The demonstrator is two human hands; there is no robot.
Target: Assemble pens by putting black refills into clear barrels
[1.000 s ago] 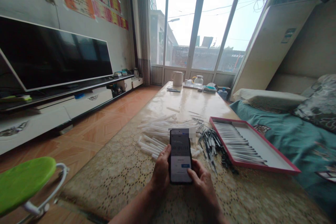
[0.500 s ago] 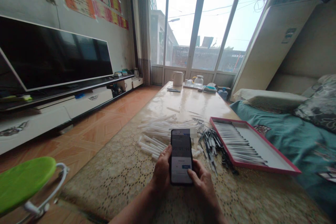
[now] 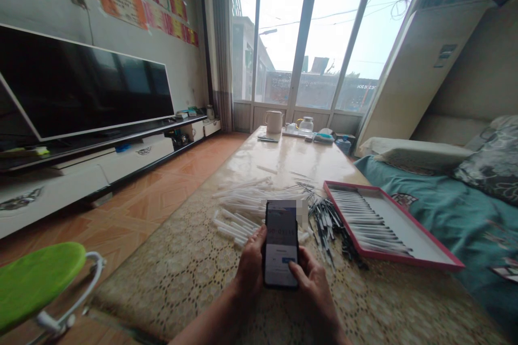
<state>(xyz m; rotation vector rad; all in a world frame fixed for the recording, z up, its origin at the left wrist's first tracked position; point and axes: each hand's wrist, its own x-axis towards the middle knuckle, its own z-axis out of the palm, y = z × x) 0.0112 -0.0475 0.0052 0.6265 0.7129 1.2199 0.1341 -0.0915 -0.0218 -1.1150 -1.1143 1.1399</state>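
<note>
A black smartphone (image 3: 281, 248) is held upright above the near part of the table, its lit screen showing a row of digits. My left hand (image 3: 251, 261) grips its left edge. On the opposite edge my right hand (image 3: 313, 275) is closed, the thumb lying on the lower right of the screen. Behind the phone lies a pile of white plastic tubes (image 3: 238, 210), partly hidden by it. To the right are thin dark sticks with black ends (image 3: 326, 218). A red-rimmed shallow box (image 3: 424, 229) holds a row of similar slim white-and-black pieces.
The long table (image 3: 182, 280) has a patterned cover. At its far end stand a pitcher (image 3: 274, 121) and a glass teapot (image 3: 306, 124). A green stool (image 3: 40, 283) is at the left, a teal-covered sofa (image 3: 477, 210) along the right.
The phone has shifted very slightly right and down in my hands, and its digits look different. The tubes, sticks and box stay put.
</note>
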